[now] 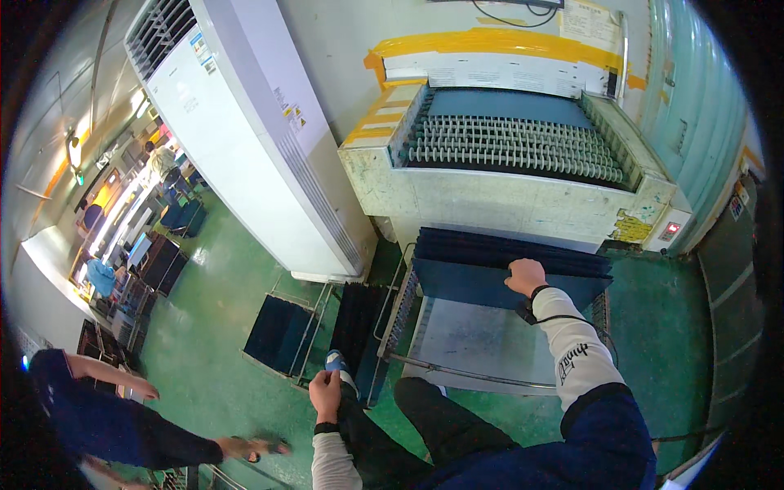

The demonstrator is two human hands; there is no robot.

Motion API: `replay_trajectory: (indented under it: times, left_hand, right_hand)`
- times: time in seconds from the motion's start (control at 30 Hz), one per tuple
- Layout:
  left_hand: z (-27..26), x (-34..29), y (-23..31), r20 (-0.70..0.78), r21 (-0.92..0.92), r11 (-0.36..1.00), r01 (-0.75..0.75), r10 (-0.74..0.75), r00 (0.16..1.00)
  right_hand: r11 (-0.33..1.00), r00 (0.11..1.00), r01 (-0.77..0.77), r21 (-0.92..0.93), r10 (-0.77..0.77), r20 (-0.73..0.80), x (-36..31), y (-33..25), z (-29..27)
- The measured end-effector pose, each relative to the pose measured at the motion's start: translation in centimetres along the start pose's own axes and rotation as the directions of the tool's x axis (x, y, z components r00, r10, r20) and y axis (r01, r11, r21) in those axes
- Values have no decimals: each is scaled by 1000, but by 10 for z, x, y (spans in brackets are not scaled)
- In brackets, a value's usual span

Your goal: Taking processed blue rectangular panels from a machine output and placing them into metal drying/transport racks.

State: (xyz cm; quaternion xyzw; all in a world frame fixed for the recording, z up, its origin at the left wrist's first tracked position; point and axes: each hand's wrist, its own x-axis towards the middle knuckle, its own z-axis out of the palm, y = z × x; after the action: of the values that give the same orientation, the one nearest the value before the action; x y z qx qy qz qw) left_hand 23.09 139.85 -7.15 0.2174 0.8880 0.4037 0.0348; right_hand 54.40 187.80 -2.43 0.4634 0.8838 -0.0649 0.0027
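Note:
My right hand (526, 278) reaches forward with curled fingers closed at the top edge of a dark blue panel (467, 282). That panel is the front one of several thin dark panels (498, 249) standing on edge at the back of a metal rack (457, 369). My left hand (325, 395) hangs low above my left leg, near the rack's left side. Its fingers are curled together, and nothing shows in them. Both wrists wear dark bands, and a thin cable loops from the right one.
Behind the rack stands a machine (498, 196) with rows of rollers and a blue sheet (506, 106) on it. To the left are a tall white air conditioner (253, 147) and smaller racks of dark panels (279, 333). A person (106, 408) walks at lower left; others work farther off.

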Motion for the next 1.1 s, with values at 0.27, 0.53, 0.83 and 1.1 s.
replay_trajectory:
  times: [0.27, 0.53, 0.83, 1.1]
  left_hand:
    - [1, 3, 1, 15, -30, 999, 17, -16, 1000]
    - [5, 16, 20, 35, 2, 998, 60, -60, 998]
    - [18, 20, 30, 93, 36, 992, 121, -123, 988]
    - [20, 23, 33, 97, 18, 994, 111, -113, 989]
  right_hand:
    - [992, 994, 110, 67, -110, -4, -8, 2, -1]
    - [979, 984, 179, 93, -175, -43, -14, 3, -33]
    - [984, 984, 121, 128, -102, -146, -41, 1, -215]
    - [453, 805, 376, 808, 272, -527, -31, 56, -229]
